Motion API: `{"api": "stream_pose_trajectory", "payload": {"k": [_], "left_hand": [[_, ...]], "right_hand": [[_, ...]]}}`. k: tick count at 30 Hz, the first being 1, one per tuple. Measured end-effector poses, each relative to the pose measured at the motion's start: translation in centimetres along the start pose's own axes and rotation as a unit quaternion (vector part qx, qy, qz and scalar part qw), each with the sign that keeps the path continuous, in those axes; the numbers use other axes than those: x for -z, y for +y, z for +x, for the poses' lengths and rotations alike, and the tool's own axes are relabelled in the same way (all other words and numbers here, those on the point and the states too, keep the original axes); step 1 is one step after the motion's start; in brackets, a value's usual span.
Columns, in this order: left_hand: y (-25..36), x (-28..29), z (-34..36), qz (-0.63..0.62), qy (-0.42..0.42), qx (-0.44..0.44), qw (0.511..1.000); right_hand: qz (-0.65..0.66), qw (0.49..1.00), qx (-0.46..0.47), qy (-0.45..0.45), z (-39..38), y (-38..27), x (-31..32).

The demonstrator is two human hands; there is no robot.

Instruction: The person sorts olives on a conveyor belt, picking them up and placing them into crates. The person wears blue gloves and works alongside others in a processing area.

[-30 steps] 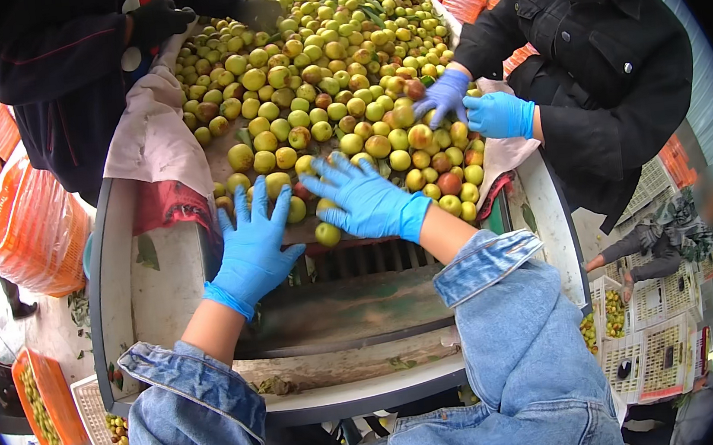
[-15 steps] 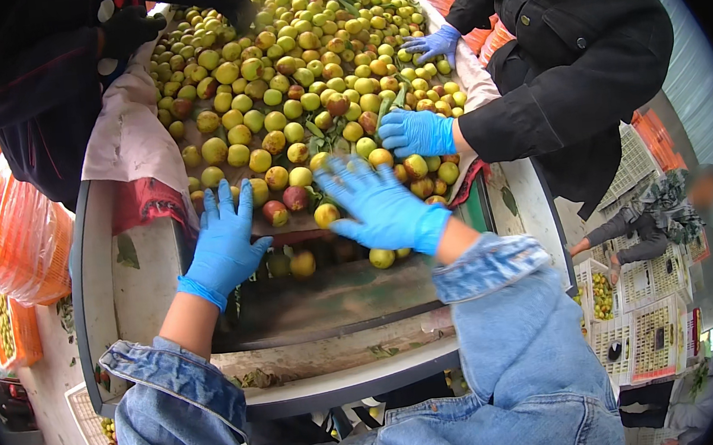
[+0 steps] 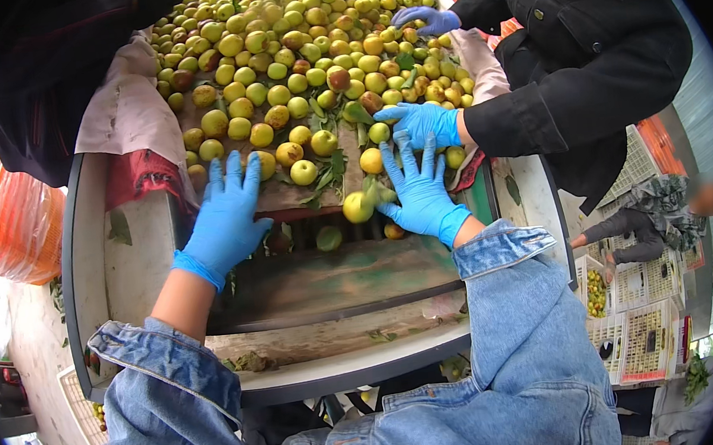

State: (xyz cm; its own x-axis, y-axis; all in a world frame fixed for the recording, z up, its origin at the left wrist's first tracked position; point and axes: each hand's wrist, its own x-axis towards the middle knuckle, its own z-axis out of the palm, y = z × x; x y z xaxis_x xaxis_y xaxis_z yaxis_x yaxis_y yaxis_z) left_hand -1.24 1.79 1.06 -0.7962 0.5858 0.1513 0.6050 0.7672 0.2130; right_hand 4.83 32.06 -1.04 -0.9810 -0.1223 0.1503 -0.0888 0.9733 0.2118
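Note:
My left hand (image 3: 221, 219), in a blue glove, rests at the near left edge of the sloping table with fingers spread, touching or nearly touching a few jujubes. At the near right edge my right hand (image 3: 425, 196), gloved alike, is open with fingers spread. Beside its thumb a yellow-green jujube (image 3: 358, 208) sits at the lip of the cloth-covered bed. Many jujubes (image 3: 296, 59), yellow-green with reddish-brown patches, spread beyond my hands. Green leaves (image 3: 327, 173) lie among them between my hands. A few fruits, such as a green one (image 3: 328, 238), are in the dark gap below the lip.
At the right a co-worker's blue-gloved hand (image 3: 426, 123) is close to my right fingertips; their other hand (image 3: 426, 20) is farther up. Another person in dark clothing (image 3: 55, 80) stands left. Orange crates (image 3: 13, 219) stand left; pale crates (image 3: 646, 327) lie right. A frame edge (image 3: 355, 370) runs before me.
My right hand has moved right from the middle of the lip. Fruits near the edge have shifted, and more leaves and bare cloth show there. My left hand has hardly moved.

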Motion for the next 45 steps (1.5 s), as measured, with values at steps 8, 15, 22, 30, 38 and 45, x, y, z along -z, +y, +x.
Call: {"api": "stream_pose_trajectory", "payload": {"k": [8,15,22,30,38,45], "left_hand": [[-0.6,0.2,1.0,-0.125,0.054,-0.08,0.987],[0.3,0.0,0.6,-0.184,0.115,-0.047,0.975],[1.0,1.0,1.2,-0.149,0.19,-0.069,0.968],[0.7,1.0,1.1,-0.198,0.307,-0.083,0.927],[-0.3,0.2,0.3,-0.02,0.157,-0.012,0.987],[-0.9,0.3,-0.1,0.069,0.116,0.04,0.99]], "right_hand": [[0.295,0.932,0.205,0.044,4.7,-4.0,3.9],[0.234,0.945,0.22,0.057,8.7,-7.6,0.6],[0.235,0.962,0.127,0.061,20.3,-12.6,5.7],[0.146,0.931,0.334,-0.027,14.7,-12.7,5.1],[0.158,0.986,0.048,0.038,14.4,-4.1,2.6],[0.224,0.96,0.162,-0.044,12.9,-0.4,1.8]]}}
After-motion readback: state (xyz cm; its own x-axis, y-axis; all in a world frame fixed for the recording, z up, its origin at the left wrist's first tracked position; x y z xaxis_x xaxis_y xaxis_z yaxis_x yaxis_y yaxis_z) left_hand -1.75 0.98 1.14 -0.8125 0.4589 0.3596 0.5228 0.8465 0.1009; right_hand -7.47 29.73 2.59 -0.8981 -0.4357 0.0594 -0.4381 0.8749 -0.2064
